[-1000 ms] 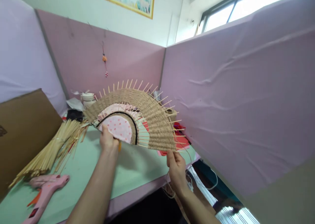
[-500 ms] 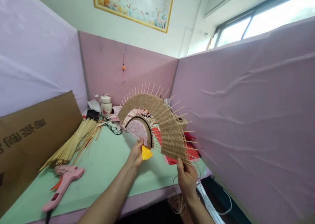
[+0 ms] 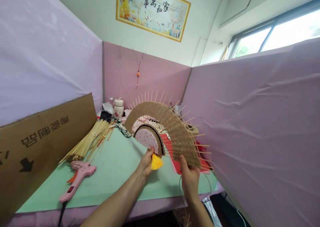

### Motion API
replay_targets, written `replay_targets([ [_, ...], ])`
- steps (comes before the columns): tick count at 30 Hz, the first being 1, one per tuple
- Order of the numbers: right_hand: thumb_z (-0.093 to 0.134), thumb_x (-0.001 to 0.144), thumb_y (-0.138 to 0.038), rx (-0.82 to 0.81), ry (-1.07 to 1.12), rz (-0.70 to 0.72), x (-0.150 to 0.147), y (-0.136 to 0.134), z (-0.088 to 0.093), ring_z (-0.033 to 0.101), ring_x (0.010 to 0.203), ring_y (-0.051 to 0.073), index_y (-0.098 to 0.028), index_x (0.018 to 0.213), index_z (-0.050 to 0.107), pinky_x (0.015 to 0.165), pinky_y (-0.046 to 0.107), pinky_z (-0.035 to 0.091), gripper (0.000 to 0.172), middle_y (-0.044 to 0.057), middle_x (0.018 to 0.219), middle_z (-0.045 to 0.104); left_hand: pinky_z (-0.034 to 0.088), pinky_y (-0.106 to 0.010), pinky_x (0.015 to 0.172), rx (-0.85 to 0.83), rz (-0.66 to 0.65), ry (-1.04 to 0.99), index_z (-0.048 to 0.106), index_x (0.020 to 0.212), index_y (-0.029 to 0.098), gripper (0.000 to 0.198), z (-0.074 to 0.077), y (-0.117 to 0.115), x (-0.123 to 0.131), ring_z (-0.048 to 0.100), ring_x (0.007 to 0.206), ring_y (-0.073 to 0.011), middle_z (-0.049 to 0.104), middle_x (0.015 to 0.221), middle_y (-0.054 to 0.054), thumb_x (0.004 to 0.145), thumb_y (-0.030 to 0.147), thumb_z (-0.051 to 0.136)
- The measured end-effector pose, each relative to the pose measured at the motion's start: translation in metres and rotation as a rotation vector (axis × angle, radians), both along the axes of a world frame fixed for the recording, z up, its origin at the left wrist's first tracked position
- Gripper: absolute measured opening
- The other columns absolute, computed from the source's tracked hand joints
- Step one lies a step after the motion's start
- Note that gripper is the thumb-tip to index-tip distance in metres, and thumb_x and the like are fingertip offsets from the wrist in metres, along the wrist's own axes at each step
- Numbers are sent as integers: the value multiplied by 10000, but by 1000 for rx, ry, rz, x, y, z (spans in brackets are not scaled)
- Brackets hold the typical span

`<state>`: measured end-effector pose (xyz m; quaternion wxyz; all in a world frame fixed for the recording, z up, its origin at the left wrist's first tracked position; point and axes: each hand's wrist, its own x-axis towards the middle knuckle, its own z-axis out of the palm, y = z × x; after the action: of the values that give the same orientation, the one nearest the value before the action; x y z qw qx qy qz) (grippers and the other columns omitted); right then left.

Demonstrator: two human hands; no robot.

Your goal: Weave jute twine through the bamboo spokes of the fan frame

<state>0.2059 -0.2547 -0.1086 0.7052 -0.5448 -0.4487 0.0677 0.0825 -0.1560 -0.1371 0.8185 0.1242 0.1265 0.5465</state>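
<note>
I hold a half-round woven fan (image 3: 172, 127) upright over the green table (image 3: 117, 173). It has a tan woven band, thin wooden spokes sticking out of the rim, a pink dotted centre (image 3: 147, 138) edged in black, and a yellow tassel (image 3: 156, 162). My left hand (image 3: 146, 162) is closed on the fan's base beside the tassel. My right hand (image 3: 189, 178) is closed on the lower right end of the woven band, where a loose straw strand (image 3: 180, 193) hangs down.
A pink glue gun (image 3: 78, 180) lies at the table's left front, with a bundle of straw sticks (image 3: 88, 142) behind it. A cardboard sheet (image 3: 42, 143) leans at left. A white jar (image 3: 118, 108) and red paper (image 3: 178, 165) sit farther back. Pink partitions enclose the table.
The view has swung left and up, showing more of the wall picture. The fan turned a little clockwise, the tassel came into sight, and my left hand shifted to the fan's base.
</note>
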Motion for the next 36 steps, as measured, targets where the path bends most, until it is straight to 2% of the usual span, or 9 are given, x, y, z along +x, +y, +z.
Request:
replay_targets([
  [5,642,753,-470,-38,29,15,6,-4,9,656,987,283,-119,977,729,890,410,499,425,139,1001,726,541,-319,813,20,-200,211,611,876,183,131,-6,-15,-13,697,831,-176,712,879,-74,820,295,649],
  [9,638,750,-474,-57,20,19,12,-7,6,656,999,285,-113,974,729,910,417,494,435,147,1015,724,547,-362,633,412,-302,963,623,759,170,196,23,-14,-63,680,668,-235,684,707,-72,742,348,701],
  [11,639,748,-484,-63,18,28,12,-9,4,643,1033,288,-116,995,724,928,421,485,451,143,1041,719,526,-323,628,513,-152,1092,616,620,160,169,55,-5,-91,646,621,-230,595,540,-21,582,135,778],
  [13,646,741,-495,-71,24,13,12,-10,1,635,1051,295,-116,1006,720,927,424,485,468,142,1056,716,509,-288,735,581,63,1132,637,651,182,124,94,8,-109,641,770,-221,600,602,-11,612,85,705],
  [16,652,732,-508,-73,15,-35,9,-12,-1,629,1059,306,-113,1018,713,919,428,488,491,144,1066,713,409,-353,991,987,752,1235,640,1083,223,408,149,23,-110,542,1107,-220,635,1098,-54,707,88,560],
  [20,646,724,-513,-39,-49,-38,9,-12,1,628,1060,306,-123,996,720,906,426,496,480,143,1067,713,296,-419,1079,1451,925,1576,591,1225,239,610,189,36,-83,436,1238,-206,548,1293,-68,701,0,389],
  [28,644,718,-470,-14,-66,-57,10,-11,4,661,998,298,-128,955,735,854,416,524,426,140,1012,729,199,-534,1081,1483,728,1837,601,1189,248,540,192,43,-65,464,1220,-238,593,1277,-74,741,30,392],
  [33,640,729,-423,7,-103,-6,8,-13,6,689,887,280,-161,862,756,782,393,551,315,120,927,746,301,-420,1025,1370,1130,1706,561,1202,206,472,185,18,-63,466,1199,-234,581,1229,-98,783,60,400],
  [36,644,727,-412,19,-99,5,7,-14,8,695,866,274,-167,850,757,765,384,560,296,113,914,749,245,-442,1039,1447,1181,1723,559,1207,233,437,174,4,-56,442,1212,-246,588,1235,-84,823,89,410],
])
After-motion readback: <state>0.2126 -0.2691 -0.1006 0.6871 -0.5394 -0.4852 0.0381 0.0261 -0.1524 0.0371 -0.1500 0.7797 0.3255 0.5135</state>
